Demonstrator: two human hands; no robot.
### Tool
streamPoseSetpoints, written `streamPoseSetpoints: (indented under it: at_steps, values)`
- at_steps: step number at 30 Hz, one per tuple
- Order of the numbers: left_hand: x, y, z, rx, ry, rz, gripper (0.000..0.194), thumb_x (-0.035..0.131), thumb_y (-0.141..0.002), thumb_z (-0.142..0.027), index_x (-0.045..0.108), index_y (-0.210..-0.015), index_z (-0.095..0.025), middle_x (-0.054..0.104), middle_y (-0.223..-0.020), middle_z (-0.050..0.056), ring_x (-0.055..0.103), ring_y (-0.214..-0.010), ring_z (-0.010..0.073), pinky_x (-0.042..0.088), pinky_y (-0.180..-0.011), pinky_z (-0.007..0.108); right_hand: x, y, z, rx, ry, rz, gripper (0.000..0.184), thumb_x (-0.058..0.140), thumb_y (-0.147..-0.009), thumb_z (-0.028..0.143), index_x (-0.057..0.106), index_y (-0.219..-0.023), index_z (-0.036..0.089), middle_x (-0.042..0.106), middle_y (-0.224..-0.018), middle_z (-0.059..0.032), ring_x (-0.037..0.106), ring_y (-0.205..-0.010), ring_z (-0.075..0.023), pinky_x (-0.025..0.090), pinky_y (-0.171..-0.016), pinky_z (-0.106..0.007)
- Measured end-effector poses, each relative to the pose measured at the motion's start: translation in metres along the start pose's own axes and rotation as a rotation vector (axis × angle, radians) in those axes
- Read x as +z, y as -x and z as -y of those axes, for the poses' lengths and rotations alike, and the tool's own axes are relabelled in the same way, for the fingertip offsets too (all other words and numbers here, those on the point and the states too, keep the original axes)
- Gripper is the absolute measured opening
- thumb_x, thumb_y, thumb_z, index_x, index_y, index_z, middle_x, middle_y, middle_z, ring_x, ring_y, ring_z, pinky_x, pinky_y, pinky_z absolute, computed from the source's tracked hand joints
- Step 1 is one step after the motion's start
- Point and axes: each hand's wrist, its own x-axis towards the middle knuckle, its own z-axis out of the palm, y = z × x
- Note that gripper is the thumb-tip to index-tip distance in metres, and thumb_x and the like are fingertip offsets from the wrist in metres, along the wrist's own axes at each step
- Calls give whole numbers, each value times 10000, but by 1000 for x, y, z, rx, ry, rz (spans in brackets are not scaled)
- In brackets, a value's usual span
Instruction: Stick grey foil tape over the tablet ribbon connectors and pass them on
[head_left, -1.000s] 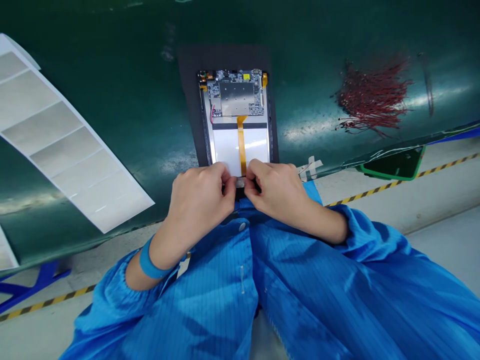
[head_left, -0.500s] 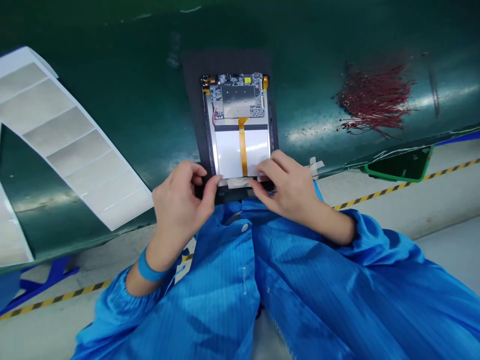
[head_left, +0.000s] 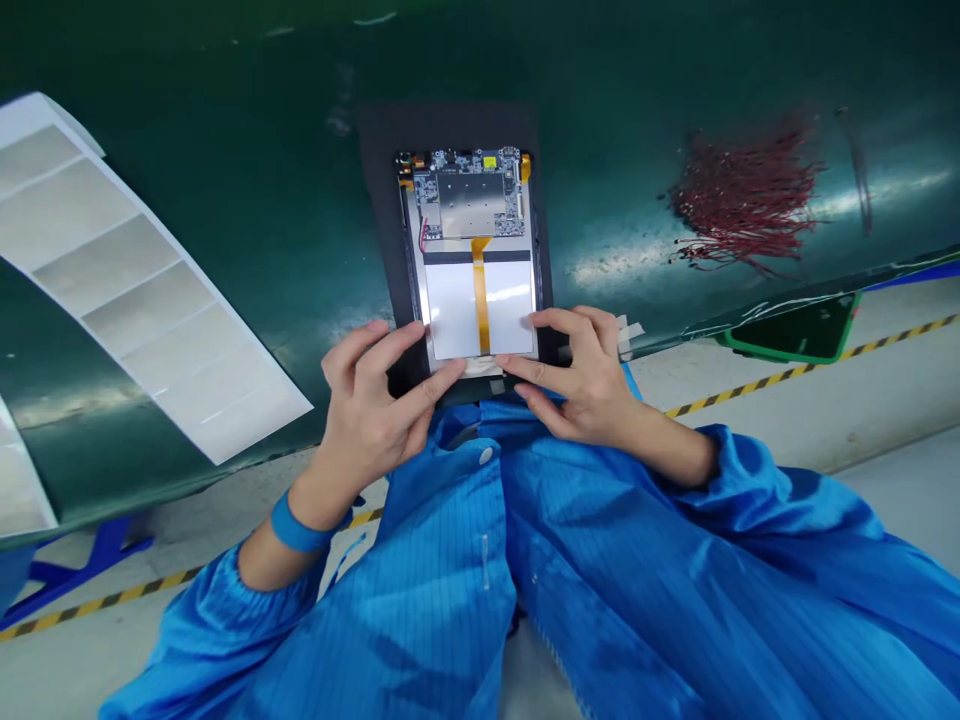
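Observation:
An opened tablet (head_left: 452, 305) lies on a black mat (head_left: 450, 127) in front of me. Its circuit board (head_left: 470, 200) is at the far end, and an orange flat cable (head_left: 481, 300) runs down the middle of the silver-white panel. Across the near edge lies a strip of whitish tape (head_left: 481, 368). My left hand (head_left: 379, 395) rests at the near left corner, fingers apart, with one digit touching the tape's left end. On the other side, my right hand (head_left: 581, 375) has its fingers spread, one on the tape's right end and another at the panel's right edge.
A sheet of silvery rectangular labels (head_left: 165, 290) lies on the left of the green bench mat (head_left: 262, 190). To the right is a pile of thin red wires (head_left: 750, 195). Small tape pieces (head_left: 630, 335) stick at the bench edge, near a green-rimmed tray (head_left: 795, 335).
My left hand has uncurled and its fingers now spread along the tablet's left edge. The right fingers have spread too, uncovering the panel's near right corner. The view has shifted slightly.

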Motion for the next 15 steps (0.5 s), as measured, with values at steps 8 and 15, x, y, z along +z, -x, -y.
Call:
streamPoseSetpoints:
  at_steps: [8,15]
  values:
    - [4,5,-14,35,-87,-6,633,667,-950,-158,546,-1549,-321,555,-1540,117,479,-1425,364,499,-1111,551,4,5,-10,-84,79,21,449,658,-1002,353,642,-1433,477,543,-1551,-36,474,-1332,-332,405,-1061,-535]
    - [3,8,-14,142,-70,95,585,619,-1005,-120,513,-1574,-213,651,-1506,110,556,-1445,296,457,-1179,484,9,4,-19,-267,128,-139,421,670,-1008,262,668,-1403,407,651,-1436,-37,526,-1285,-260,433,-1001,-431]
